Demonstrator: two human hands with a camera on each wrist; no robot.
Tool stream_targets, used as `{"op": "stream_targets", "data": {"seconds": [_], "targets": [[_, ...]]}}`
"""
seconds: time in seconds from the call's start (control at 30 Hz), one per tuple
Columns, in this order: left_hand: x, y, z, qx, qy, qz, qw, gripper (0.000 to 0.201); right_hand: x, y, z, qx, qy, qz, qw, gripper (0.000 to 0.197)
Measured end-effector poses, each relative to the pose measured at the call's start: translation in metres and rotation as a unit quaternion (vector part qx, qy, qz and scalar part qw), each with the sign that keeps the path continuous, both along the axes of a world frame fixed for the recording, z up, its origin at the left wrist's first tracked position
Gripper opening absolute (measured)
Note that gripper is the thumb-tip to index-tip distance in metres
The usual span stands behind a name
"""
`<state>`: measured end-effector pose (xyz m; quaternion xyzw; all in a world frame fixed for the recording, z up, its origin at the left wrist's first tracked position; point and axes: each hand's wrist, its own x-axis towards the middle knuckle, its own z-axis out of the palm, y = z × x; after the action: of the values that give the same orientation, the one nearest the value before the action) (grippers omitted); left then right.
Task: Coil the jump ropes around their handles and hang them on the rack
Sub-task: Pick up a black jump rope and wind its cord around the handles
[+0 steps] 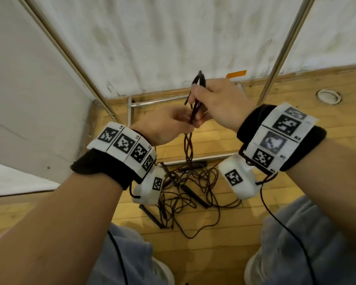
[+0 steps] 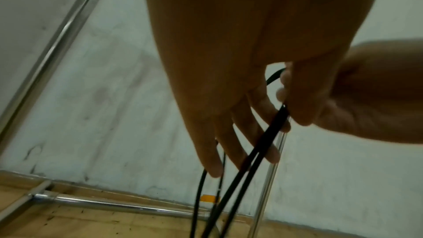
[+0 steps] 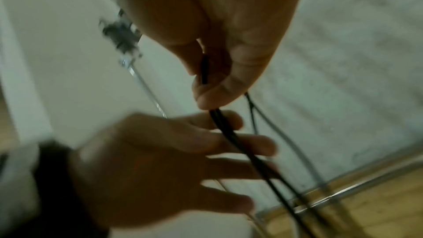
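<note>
The right hand [image 1: 220, 101] pinches the paired handles [image 1: 197, 95] upright at chest height, thumb and fingers curled tight round them. The left hand [image 1: 169, 128], fingers spread and nearly straight, touches the cord [image 1: 189, 147] just below. To wind well, keep the handles parallel and lay each turn under tension. Other ropes [image 1: 189, 188] lie tangled on the floor by the rack [image 1: 280, 52].

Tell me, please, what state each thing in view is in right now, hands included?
Right hand: grips the pair of black handles, held upright.
Left hand: fingers fairly straight, touching the rope below the handles.
Held jump rope: twisted strands hanging to the floor, not yet coiled.
Ropes on the floor: loose tangled pile, uncoiled.
Rack: no rope seen hanging on it.
</note>
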<state>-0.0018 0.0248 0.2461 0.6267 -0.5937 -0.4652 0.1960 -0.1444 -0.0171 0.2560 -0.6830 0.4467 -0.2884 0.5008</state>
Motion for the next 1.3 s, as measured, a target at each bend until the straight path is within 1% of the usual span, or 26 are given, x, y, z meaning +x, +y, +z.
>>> {"op": "stream_targets", "data": {"seconds": [0.07,0.17,0.2,0.23,0.27,0.33,0.37,0.4,0.43,0.5,0.57,0.63,0.7,0.77,0.83,0.87,0.93,0.97,1.0,1.03,1.1,1.13,1.2,1.23,1.27,1.3], "targets": [[-0.002,-0.001,-0.003,-0.011,-0.009,0.005,1.000,0.015,0.002,0.000,0.010,0.035,-0.103,-0.041,0.993,0.029],[0.002,-0.002,-0.005,-0.048,0.030,0.042,0.998,0.015,-0.001,-0.002,0.018,0.081,-0.223,-0.091,0.967,0.024],[0.002,-0.002,-0.004,-0.062,0.046,0.064,0.995,0.015,-0.003,-0.002,0.018,0.094,-0.243,-0.090,0.961,0.020],[0.003,-0.003,-0.001,-0.081,0.058,0.085,0.991,0.015,-0.005,-0.004,0.016,0.095,-0.230,-0.080,0.965,0.017],[0.004,-0.004,0.001,-0.100,0.070,0.102,0.987,0.015,-0.007,-0.005,0.013,0.087,-0.182,-0.062,0.977,0.020],[0.005,-0.006,0.008,-0.139,0.096,0.117,0.979,0.015,-0.011,-0.007,0.003,0.045,-0.019,0.006,0.999,0.039],[0.005,-0.007,0.012,-0.157,0.104,0.121,0.975,0.016,-0.010,-0.006,-0.002,0.016,0.070,0.061,0.996,0.040],[0.005,-0.008,0.016,-0.171,0.111,0.126,0.971,0.017,-0.008,-0.003,-0.007,-0.011,0.149,0.119,0.982,0.034],[0.005,-0.009,0.020,-0.180,0.121,0.136,0.967,0.018,-0.003,0.002,-0.012,-0.027,0.207,0.164,0.964,0.026],[0.007,-0.011,0.026,-0.195,0.153,0.168,0.954,0.017,0.008,0.010,-0.022,-0.021,0.262,0.206,0.943,0.025],[0.010,-0.013,0.032,-0.211,0.174,0.199,0.941,0.015,0.020,0.014,-0.031,-0.014,0.278,0.210,0.937,0.030],[0.011,-0.013,0.035,-0.222,0.180,0.219,0.933,0.014,0.028,0.013,-0.034,-0.044,0.309,0.218,0.925,0.033],[0.011,-0.011,0.037,-0.233,0.184,0.243,0.923,0.015,0.028,0.009,-0.029,-0.059,0.318,0.209,0.923,0.037],[0.017,-0.008,0.038,-0.225,0.163,0.276,0.920,0.022,0.022,0.005,-0.021,-0.078,0.283,0.178,0.939,0.040],[0.022,-0.004,0.038,-0.162,0.149,0.268,0.938,0.029,0.015,0.004,-0.011,-0.101,0.211,0.135,0.963,0.043],[0.024,-0.002,0.037,-0.126,0.136,0.233,0.955,0.027,0.012,0.004,-0.006,-0.104,0.168,0.109,0.974,0.044],[0.024,0.003,0.032,-0.070,0.063,0.119,0.988,0.024,0.009,0.002,0.003,-0.084,0.074,0.058,0.992,0.046],[0.021,0.005,0.028,-0.039,0.036,0.063,0.997,0.027,0.009,0.001,0.008,-0.060,0.023,0.036,0.997,0.046],[0.017,0.008,0.024,-0.013,0.022,0.021,0.999,0.027,0.009,0.001,0.012,-0.028,-0.034,0.020,0.999,0.045],[0.012,0.010,0.020,-0.004,0.014,-0.002,1.000,0.022,0.009,0.001,0.015,0.000,-0.092,0.007,0.996,0.044],[0.001,0.013,0.014,-0.023,0.026,0.011,0.999,0.008,0.008,-0.001,0.022,0.027,-0.178,-0.016,0.984,0.041],[-0.002,0.013,0.013,-0.037,0.052,0.040,0.997,0.011,0.007,-0.002,0.024,0.034,-0.208,-0.022,0.977,0.038],[-0.003,0.010,0.014,-0.089,0.091,0.094,0.987,0.018,0.006,-0.003,0.026,0.047,-0.228,-0.024,0.972,0.025],[-0.002,0.007,0.017,-0.119,0.095,0.109,0.982,0.019,0.005,-0.003,0.026,0.044,-0.204,-0.015,0.978,0.013],[0.000,0.005,0.019,-0.145,0.098,0.117,0.977,0.020,0.003,-0.003,0.024,0.033,-0.153,0.005,0.988,0.008],[0.001,0.003,0.022,-0.167,0.105,0.124,0.973,0.021,0.001,-0.004,0.020,0.014,-0.072,0.032,0.997,0.016]]}}
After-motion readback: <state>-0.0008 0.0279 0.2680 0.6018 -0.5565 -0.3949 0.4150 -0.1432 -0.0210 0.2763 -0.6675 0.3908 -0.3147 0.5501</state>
